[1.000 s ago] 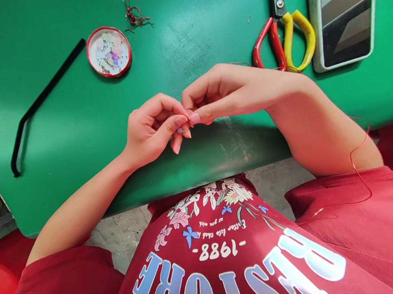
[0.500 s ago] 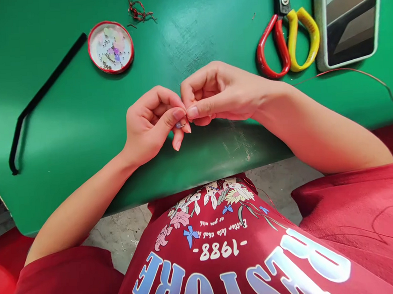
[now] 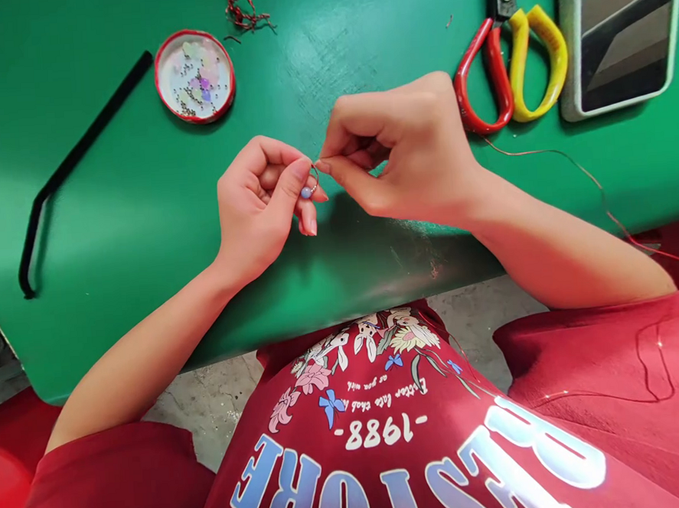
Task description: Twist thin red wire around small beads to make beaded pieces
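Observation:
Over the green table, my left hand (image 3: 264, 205) pinches a small wire loop between thumb and forefinger. A pale blue bead (image 3: 307, 193) and several tiny metallic beads sit on that loop below the fingertips. Close by on the right, my right hand (image 3: 407, 150) is closed in a pinch at the top of the loop, on what looks like the wire's end; the exact grip is too small to see. Thin copper wire (image 3: 584, 171) trails from behind my right wrist across the table and onto the red sleeve.
A red-rimmed lid (image 3: 165, 104) holds tiny and coloured beads. Beyond lies a tangle of twisted wire (image 3: 243, 14). A bent black stick (image 3: 80, 159) is at left. Scissors-like cutters (image 3: 504, 75) with red and yellow handles lie beside a phone (image 3: 619, 37). The green table's (image 3: 148, 327) near edge borders my lap.
My right hand has turned, its knuckles lifted, and drawn slightly up and away from the left. The loop and blue bead show more clearly. The trailing wire has shifted.

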